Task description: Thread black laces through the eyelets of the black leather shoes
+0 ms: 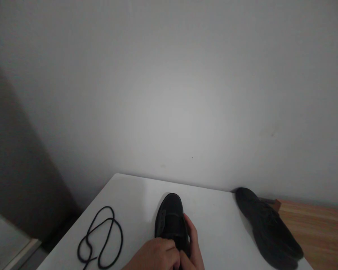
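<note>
A black shoe (173,217) lies on the white table with its toe pointing away from me, and its eyelet flaps show no lace. My left hand (157,254) is closed, its fingers curled over the shoe near the tongue and opening. Around the right side of the same shoe wraps my right hand (193,245), fingers along the outer wall and thumb near the opening. The two hands meet at the fingertips, and what lies exactly between them is hidden. A loose black shoelace (121,240) rests in loops on the table, left of my hands.
Toward the right edge of the white table (214,221) stands a second black shoe (266,225), angled. Beyond it is a wood-grain surface (318,232). A plain wall (171,93) rises directly behind the table.
</note>
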Tool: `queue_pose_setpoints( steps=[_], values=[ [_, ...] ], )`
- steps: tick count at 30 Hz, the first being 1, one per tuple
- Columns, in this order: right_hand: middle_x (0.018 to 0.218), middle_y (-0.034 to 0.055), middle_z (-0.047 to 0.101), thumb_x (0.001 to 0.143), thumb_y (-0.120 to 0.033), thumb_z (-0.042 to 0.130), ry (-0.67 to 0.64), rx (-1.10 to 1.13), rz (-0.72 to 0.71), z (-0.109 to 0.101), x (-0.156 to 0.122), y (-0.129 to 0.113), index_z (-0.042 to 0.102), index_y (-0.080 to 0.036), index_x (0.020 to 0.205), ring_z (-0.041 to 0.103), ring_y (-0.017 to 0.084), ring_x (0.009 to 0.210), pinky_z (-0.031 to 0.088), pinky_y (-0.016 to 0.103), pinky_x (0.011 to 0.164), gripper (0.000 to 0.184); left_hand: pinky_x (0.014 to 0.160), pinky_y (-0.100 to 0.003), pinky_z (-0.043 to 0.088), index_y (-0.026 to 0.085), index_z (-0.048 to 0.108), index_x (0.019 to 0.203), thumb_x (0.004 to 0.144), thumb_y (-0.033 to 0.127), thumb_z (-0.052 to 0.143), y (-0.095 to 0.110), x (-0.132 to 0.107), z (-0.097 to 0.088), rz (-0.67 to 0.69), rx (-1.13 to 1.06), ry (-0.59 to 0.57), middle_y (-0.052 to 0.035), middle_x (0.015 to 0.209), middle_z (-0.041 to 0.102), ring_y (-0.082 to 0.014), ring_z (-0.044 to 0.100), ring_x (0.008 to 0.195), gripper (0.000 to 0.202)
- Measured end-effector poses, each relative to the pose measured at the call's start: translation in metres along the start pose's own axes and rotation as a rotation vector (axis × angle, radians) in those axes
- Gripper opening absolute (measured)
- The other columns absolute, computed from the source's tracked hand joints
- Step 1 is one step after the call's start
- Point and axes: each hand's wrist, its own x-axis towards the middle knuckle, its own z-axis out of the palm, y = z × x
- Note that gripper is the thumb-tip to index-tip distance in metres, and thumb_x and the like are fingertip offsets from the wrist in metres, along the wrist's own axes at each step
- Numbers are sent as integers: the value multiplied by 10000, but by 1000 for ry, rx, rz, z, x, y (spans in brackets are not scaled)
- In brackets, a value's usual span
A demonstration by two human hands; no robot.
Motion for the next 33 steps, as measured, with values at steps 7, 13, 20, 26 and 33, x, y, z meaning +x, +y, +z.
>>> queue_pose_setpoints(
  steps=[7, 13, 20, 26, 33],
  values=[
    [1461, 90, 544, 674, -105, 491, -17, -33, -135, -4, 6, 5, 361, -198, 1447, 553, 232, 1316, 480, 315, 1053, 789, 853, -280, 537, 191, 705, 1065, 866, 70, 487, 4, 4, -18, -151, -105, -43, -104, 1093, 757, -237, 716, 959, 319],
    [1507, 75, 500, 657, -66, 471, -38, -59, -145, -5, 6, 3, 360, -219, 1456, 477, 234, 1392, 415, 364, 1135, 820, 919, -359, 535, 180, 679, 1139, 886, 89, 478, 13, 12, -34, -206, -34, -14, -122, 1113, 754, -271, 704, 1004, 336],
    [1517, 68, 492, 644, -53, 458, -54, -110, -189, -8, 7, 6, 375, -219, 1456, 446, 238, 1417, 386, 395, 1161, 833, 959, -460, 503, 184, 670, 1169, 928, 107, 461, 3, 24, -38, -192, 3, 97, -120, 1137, 711, -298, 647, 1039, 328],
    [1500, 102, 509, 637, -54, 469, -72, -94, -171, -9, 8, 10, 313, -211, 1481, 501, 239, 1375, 481, 378, 1079, 872, 974, -481, 483, 162, 650, 1260, 946, 118, 459, -16, 34, -37, -171, -49, 182, -132, 1138, 656, -291, 595, 1059, 370],
    [1476, 55, 551, 683, -60, 505, -27, -62, -175, -7, 8, 11, 417, -263, 1455, 489, 239, 1382, 465, 391, 1089, 803, 1150, -469, 360, 229, 581, 1358, 986, 291, 480, -33, 27, -25, -176, -409, 240, -123, 1342, 548, -270, 485, 1295, 390]
  ],
)
